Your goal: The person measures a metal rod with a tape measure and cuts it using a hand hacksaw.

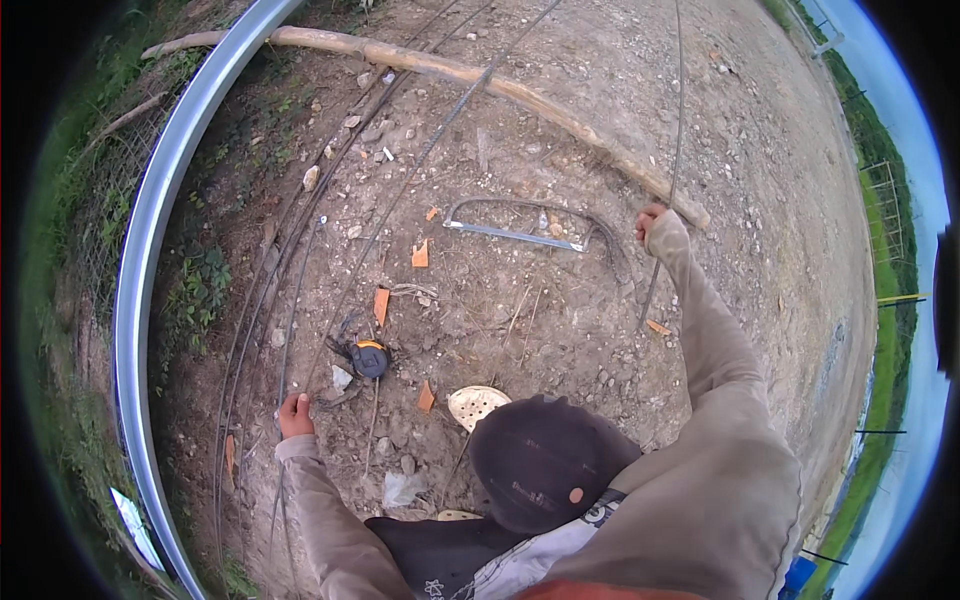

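My right hand (655,222) is closed around a thin steel bar (677,120) that runs from the far edge down past my fist. Low on the left, my left hand (296,415) has its fingers curled at another long ribbed steel bar (420,155), which slants away to the far middle; the exact grip is partly hidden. Between my hands, a hacksaw (515,234) with a curved dark frame and a straight pale blade lies on the dirt. A black and yellow tape measure (370,358) rests on the ground near my left hand.
Several more steel bars (240,350) lie along the left. A wooden pole (450,70) crosses the far side under some bars. A shiny metal beam (140,250) curves down the left edge. Orange fragments (420,253), stones and clear plastic (403,488) are scattered about, near a perforated cream shoe (478,405).
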Motion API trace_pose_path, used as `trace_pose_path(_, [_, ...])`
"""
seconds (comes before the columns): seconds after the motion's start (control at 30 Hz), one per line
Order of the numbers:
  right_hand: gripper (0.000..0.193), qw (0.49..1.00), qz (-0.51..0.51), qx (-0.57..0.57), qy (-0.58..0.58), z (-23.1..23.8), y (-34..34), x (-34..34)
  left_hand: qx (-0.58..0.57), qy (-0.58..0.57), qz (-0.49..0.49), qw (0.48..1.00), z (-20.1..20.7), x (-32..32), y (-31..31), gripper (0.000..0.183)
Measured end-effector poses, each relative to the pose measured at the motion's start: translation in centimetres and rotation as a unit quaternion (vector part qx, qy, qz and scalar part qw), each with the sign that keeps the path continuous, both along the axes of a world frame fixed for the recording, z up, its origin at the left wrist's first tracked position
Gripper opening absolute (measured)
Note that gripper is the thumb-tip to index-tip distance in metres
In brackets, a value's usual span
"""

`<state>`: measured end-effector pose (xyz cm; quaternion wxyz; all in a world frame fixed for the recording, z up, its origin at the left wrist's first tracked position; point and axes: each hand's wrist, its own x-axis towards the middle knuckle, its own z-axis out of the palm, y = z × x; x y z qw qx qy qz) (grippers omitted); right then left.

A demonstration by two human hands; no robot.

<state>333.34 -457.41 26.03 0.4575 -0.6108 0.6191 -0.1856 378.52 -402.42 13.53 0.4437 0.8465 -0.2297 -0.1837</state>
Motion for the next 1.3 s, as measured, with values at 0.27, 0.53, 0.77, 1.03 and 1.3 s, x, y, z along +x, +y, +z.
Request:
trace_pose_path(0.27, [0.046, 0.919, 0.083, -0.042, 0.382, -2.3, 4.1, 0.4, 0.075, -0.009, -0.065, 0.995, 6.0, -5.6, -13.8, 0.029])
trace_pose_path(0.53, [0.025, 0.981, -0.072, 0.164, -0.068, 1.2, 9.5, 0.4, 0.128, 0.028, -0.041, 0.991, 4.8, -9.4, -23.3, 0.034])
trace_pose_path(0.77, [0.02, 0.99, 0.11, -0.001, -0.085, 13.5, 20.0, -4.4, 0.148, 0.014, -0.051, 0.988, 6.2, -8.1, -22.8, 0.036])
trace_pose_path(1.03, [0.027, 0.968, 0.216, 0.035, -0.126, 9.1, 26.1, 4.3, 0.137, 0.049, -0.068, 0.987, 6.1, -8.6, -22.9, 0.036])
trace_pose_path(1.3, [0.026, 0.928, 0.368, -0.027, -0.06, 1.5, 26.2, 10.1, 0.127, 0.066, -0.087, 0.986, 5.1, -8.1, -23.2, 0.036])
